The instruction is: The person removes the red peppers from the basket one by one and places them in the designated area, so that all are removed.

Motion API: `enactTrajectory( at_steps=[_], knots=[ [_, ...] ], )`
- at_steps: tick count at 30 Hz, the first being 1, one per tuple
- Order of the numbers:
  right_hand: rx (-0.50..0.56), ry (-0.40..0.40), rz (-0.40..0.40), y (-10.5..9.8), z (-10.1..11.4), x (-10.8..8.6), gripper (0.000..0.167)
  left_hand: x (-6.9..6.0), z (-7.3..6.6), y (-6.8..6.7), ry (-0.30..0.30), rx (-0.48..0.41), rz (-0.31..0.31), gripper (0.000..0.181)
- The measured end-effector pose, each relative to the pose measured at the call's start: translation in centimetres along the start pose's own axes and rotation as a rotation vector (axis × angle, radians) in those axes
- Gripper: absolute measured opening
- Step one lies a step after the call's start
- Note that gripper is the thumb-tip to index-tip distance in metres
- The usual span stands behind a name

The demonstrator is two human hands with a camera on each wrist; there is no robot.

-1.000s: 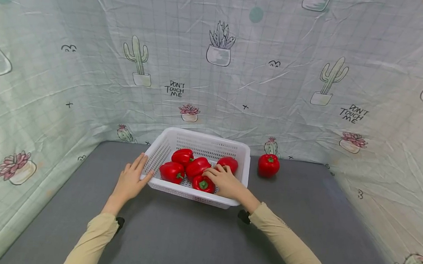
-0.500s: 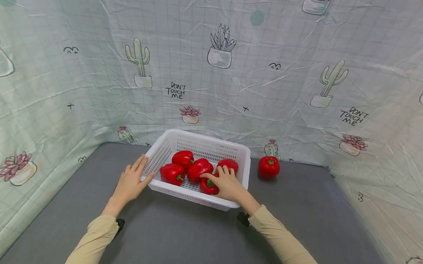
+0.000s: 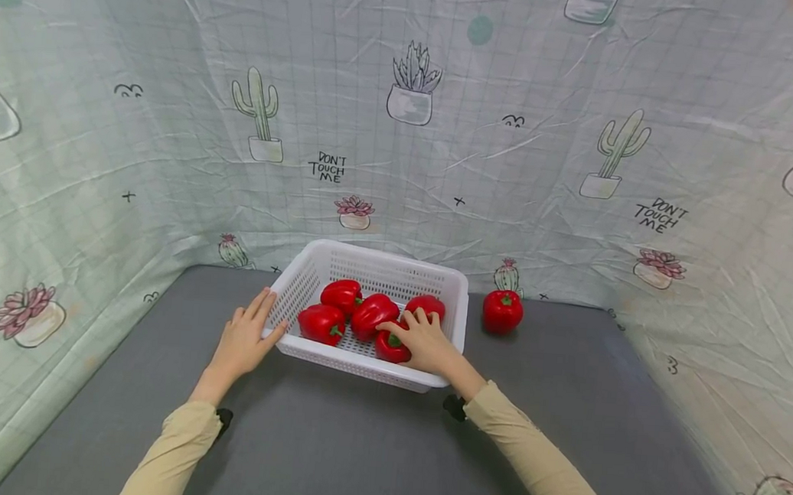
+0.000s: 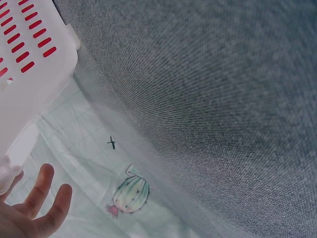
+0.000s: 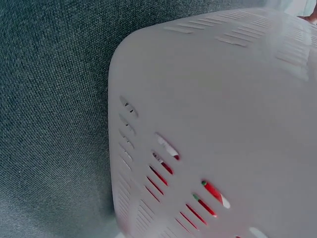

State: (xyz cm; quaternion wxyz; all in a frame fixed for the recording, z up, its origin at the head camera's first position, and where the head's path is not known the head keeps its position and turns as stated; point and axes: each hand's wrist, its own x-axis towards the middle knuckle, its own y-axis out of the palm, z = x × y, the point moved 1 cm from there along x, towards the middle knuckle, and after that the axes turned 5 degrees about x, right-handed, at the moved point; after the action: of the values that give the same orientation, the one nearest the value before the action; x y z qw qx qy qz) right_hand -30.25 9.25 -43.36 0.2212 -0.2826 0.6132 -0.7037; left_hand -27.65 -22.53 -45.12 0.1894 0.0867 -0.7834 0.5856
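Observation:
In the head view a white perforated basket (image 3: 361,361) holds several red bell peppers, among them one at the left front (image 3: 320,323) and one in the middle (image 3: 374,316). The left hand (image 3: 243,340) lies at the basket's left end, fingers extended along the rim; the left wrist view shows its fingers (image 4: 37,201) beside the basket corner (image 4: 54,74). Inside the basket's right part, the right hand (image 3: 424,345) has its fingers curved around the front right pepper (image 3: 390,345), partly covering it. The right wrist view shows mostly the basket's outer wall (image 5: 223,109), with the right hand's grip out of sight.
One more red pepper (image 3: 502,312) stands on the grey table (image 3: 355,444), to the right of the basket. Behind the table and along its sides hangs a pale cloth (image 3: 353,76) printed with cacti and lettering.
The front pepper under the right hand has shifted a little to the right since a second ago, and its stem has turned. The left hand and the basket have stayed put.

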Motion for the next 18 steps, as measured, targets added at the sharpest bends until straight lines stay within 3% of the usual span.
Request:
enactTrajectory(
  at_steps=[9, 18],
  knots=[
    [-0.038, -0.004, -0.057, -0.31, 0.05, 0.27, 0.069, 0.13, 0.10, -0.15, 0.002, -0.003, -0.008, 0.063],
    [-0.013, 0.045, -0.094, -0.20, 0.00, 0.23, 0.074, 0.06, 0.04, 0.05, 0.004, 0.003, 0.001, 0.064]
  ],
)
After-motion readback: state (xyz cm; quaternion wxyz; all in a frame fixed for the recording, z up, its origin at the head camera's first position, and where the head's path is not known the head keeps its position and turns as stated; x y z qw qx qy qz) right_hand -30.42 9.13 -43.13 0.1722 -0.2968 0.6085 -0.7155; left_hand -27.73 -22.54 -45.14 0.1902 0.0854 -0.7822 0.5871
